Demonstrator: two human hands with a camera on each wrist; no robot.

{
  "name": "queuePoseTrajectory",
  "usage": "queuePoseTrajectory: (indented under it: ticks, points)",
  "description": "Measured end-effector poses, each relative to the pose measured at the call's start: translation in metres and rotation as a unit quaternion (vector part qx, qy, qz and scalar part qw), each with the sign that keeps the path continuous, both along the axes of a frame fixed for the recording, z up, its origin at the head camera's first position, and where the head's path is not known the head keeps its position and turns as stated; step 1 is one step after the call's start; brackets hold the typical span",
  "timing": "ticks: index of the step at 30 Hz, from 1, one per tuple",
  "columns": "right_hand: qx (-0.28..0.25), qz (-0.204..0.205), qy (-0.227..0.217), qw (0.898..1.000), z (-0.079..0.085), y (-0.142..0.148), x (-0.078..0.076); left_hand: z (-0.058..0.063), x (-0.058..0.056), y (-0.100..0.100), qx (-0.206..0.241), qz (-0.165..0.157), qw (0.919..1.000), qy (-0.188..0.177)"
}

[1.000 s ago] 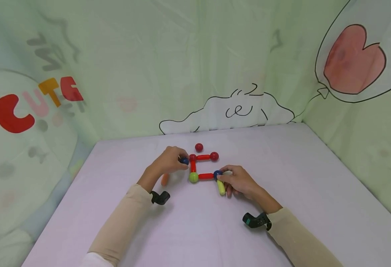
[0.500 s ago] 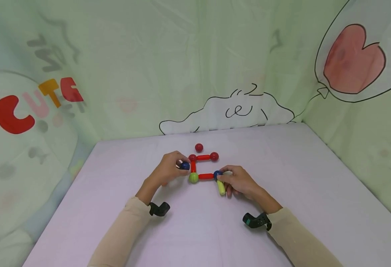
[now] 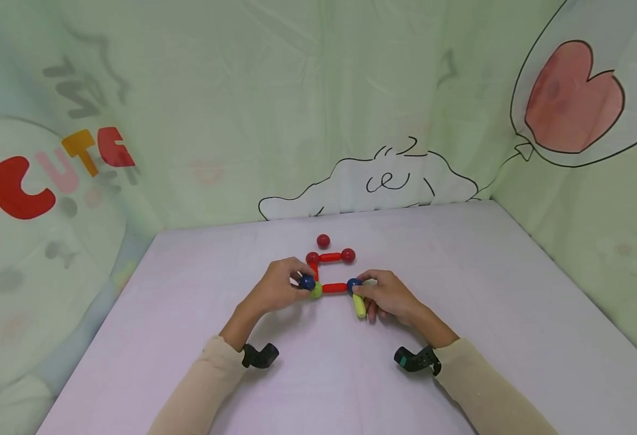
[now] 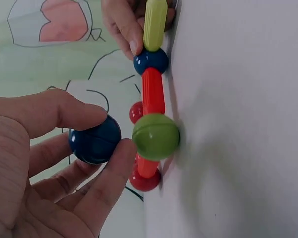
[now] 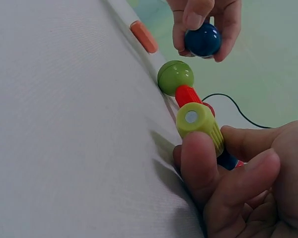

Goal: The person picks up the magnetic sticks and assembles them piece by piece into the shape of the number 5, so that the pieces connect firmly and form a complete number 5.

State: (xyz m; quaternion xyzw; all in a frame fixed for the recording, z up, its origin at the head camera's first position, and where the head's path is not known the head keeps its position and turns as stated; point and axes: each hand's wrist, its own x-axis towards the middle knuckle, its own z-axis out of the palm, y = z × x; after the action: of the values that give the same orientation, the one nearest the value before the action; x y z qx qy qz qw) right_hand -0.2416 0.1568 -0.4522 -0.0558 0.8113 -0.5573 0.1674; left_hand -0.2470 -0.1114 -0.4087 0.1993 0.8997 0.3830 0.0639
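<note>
My left hand pinches a blue building ball between thumb and fingertips, raised close beside a green ball. That green ball joins two red sticks at a corner; one red stick runs right to a second blue ball. Pinched there by my right hand, this ball bears a yellow-green stick pointing toward me. A silvery disc shows on the stick's end in the right wrist view. The other red stick leads back to a red ball, partly hidden by my left hand.
From the back corner another red stick reaches a red ball. A loose red ball lies behind the frame. An orange stick rests on the pale tabletop, hidden by my left hand in the head view.
My left hand has moved toward me and slightly right, carrying its blue ball from beside the back red ball to the green ball. The right hand has stayed in place.
</note>
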Motion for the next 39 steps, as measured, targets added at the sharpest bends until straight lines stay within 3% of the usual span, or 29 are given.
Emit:
queuePoseTrajectory:
  ticks: [5,13,20,25,39]
  points:
    - [0.002,0.0,0.002,1.0,0.001,-0.001,0.0,-0.002,0.01,0.007,0.003,-0.019,0.9998,-0.01]
    - [0.009,0.004,0.003,1.0,0.003,0.0,0.0,-0.01,0.022,0.023,0.021,-0.058,0.9963,-0.06]
    - [0.003,0.007,-0.005,1.0,0.005,0.0,-0.001,-0.023,0.026,0.039,0.026,-0.121,0.9916,-0.038]
    - [0.006,0.006,-0.007,1.0,0.005,-0.001,-0.001,-0.029,0.028,0.051,0.034,-0.143,0.9886,-0.032]
    - [0.006,0.01,0.001,1.0,0.006,-0.001,0.0,-0.035,0.036,0.067,0.064,-0.112,0.9913,-0.025]
